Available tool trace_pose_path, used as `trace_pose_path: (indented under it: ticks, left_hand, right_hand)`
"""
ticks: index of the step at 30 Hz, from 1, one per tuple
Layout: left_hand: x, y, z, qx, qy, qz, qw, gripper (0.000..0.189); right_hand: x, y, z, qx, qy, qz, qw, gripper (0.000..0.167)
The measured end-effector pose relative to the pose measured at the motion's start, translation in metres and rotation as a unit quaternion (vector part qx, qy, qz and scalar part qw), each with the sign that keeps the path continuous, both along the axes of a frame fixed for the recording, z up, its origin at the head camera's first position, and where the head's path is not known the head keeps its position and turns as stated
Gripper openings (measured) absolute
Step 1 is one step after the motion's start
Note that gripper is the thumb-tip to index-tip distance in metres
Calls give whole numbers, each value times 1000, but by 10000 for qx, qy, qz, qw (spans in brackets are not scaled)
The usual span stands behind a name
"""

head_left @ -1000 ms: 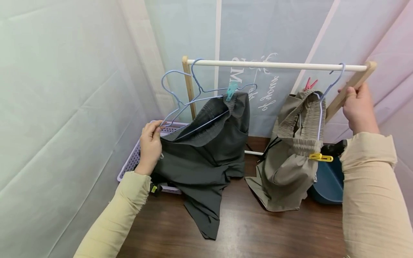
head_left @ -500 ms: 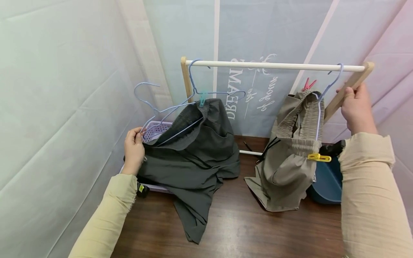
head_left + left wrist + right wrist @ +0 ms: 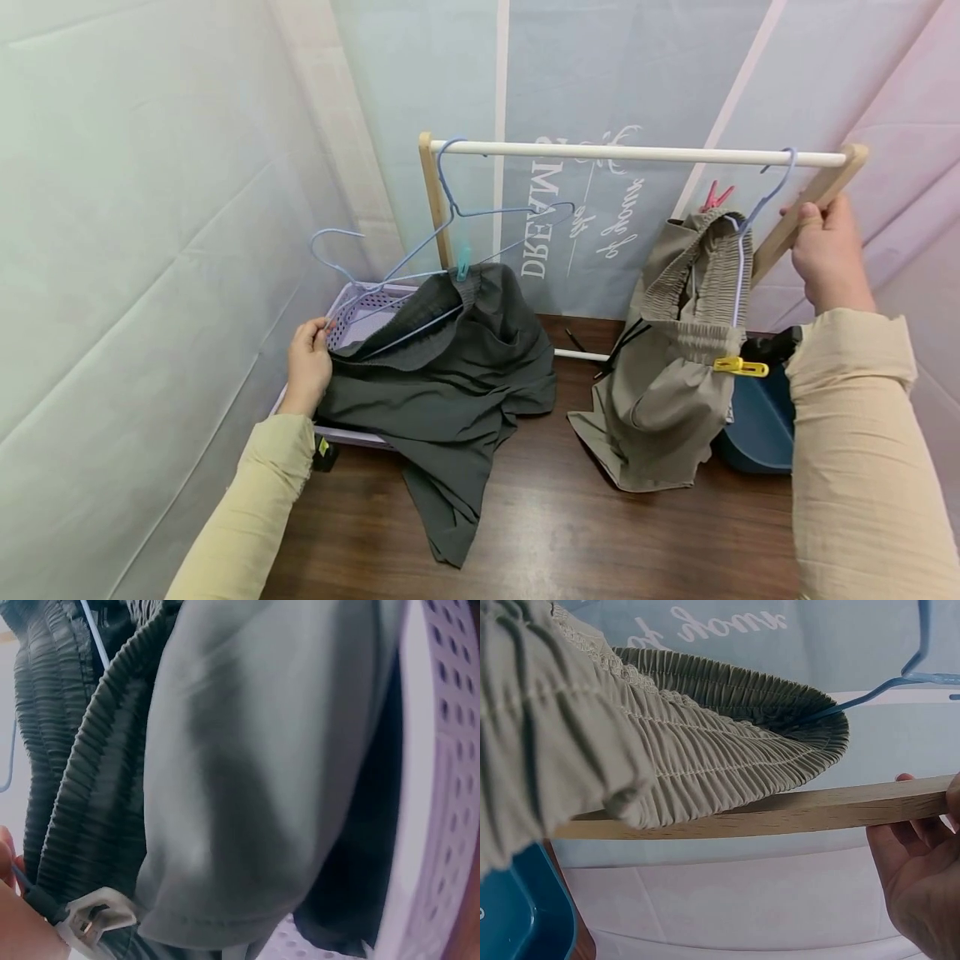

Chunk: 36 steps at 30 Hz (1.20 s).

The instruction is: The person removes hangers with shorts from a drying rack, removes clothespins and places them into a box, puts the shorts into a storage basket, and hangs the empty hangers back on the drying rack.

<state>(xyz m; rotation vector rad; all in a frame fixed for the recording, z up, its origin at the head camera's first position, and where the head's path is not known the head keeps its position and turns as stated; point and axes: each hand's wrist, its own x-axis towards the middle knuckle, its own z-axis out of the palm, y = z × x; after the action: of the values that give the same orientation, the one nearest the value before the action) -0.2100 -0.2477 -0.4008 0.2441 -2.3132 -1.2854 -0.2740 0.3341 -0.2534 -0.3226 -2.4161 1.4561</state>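
My left hand [image 3: 306, 368] is at the near corner of the dark grey trousers' [image 3: 442, 367] elastic waistband, pinching the end of a blue wire hanger [image 3: 352, 279]. The hanger's hook is off the rod. A pale clothespin [image 3: 94, 919] sits by that corner, and a teal clothespin [image 3: 463, 262] is on the waistband's far side. The trousers sag over a lilac basket [image 3: 360, 437]. On the right, my right hand [image 3: 832, 254] grips the wooden side post [image 3: 780, 814] of the rack. Beside it, khaki trousers [image 3: 667, 417] hang from another blue hanger [image 3: 772, 196].
A second blue hanger [image 3: 452, 183] hangs on the white rod [image 3: 637, 153], behind the dark trousers. Yellow [image 3: 741, 367] and red clothespins [image 3: 717, 197] are on the khaki trousers. A dark blue bin [image 3: 757, 429] stands on the brown wooden surface [image 3: 555, 517].
My left hand has moved left and slightly down with the dark trousers and the hanger, whose hook has dropped away from the rod. The right hand keeps its grip on the post.
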Motion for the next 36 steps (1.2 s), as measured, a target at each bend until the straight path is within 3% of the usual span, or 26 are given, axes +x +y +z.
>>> trace_pose_path:
  ticks: [9,24,36]
  left_hand:
    - [-3,-3,-20,-530,-191,-222,9982,23]
    - [2,-9,-39,287,-1152,-308,9925,28]
    - [7,-14,-47,367,-1666,-189,9852,30]
  right_hand:
    - [0,0,0,-36,-9,2,10000,27]
    - [-2,1,2,-142,-74,-5,9999,26]
    - [-3,2,0,-163,-77,-44,9998,26]
